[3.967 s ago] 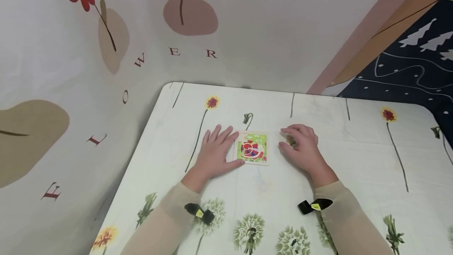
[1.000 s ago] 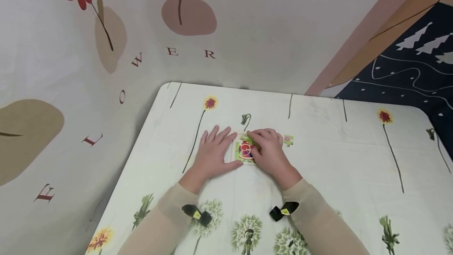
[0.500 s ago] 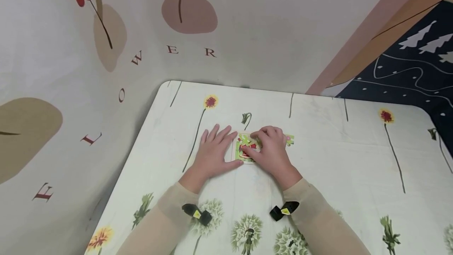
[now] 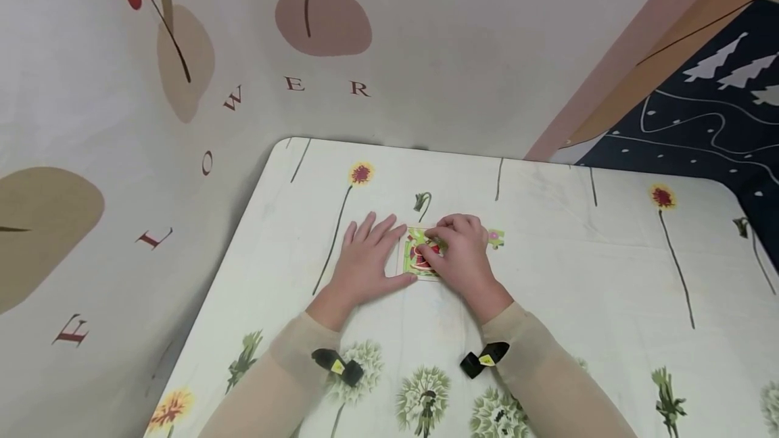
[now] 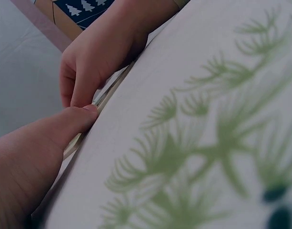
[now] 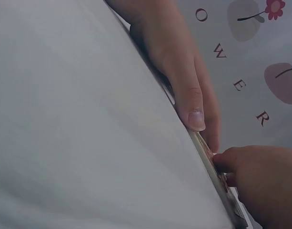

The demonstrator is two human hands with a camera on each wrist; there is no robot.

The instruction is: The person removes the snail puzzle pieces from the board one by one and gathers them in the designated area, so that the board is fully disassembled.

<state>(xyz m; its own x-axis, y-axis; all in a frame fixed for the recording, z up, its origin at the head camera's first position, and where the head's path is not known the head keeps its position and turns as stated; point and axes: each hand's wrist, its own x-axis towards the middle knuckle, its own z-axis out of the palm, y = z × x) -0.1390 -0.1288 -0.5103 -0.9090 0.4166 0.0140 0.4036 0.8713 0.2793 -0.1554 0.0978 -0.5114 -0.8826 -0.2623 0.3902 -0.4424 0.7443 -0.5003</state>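
Note:
A small square jigsaw puzzle [image 4: 410, 265] with a green and red snail picture lies flat on the table. My left hand [image 4: 363, 259] rests beside its left edge, fingers spread straight, thumb along the near edge. In the left wrist view the left thumb [image 5: 74, 121] presses against the puzzle's rim. My right hand [image 4: 465, 255] covers the right part of the puzzle, thumb and forefinger pinching a puzzle piece close over the picture; that piece is mostly hidden by the fingers. A loose green puzzle piece [image 4: 496, 238] with a pink flower lies just right of the right hand.
The table [image 4: 584, 276] wears a white cloth printed with flowers and dandelions. Its far edge meets a wall hanging [image 4: 438, 86] with letters and plant shapes. A dark panel with white trees [image 4: 700, 113] hangs at the right. Each wrist carries a black camera [image 4: 483, 360].
My right hand has moved left from beside the loose piece onto the puzzle; over the last second its thumb and forefinger shift slightly there. The left hand has stayed put.

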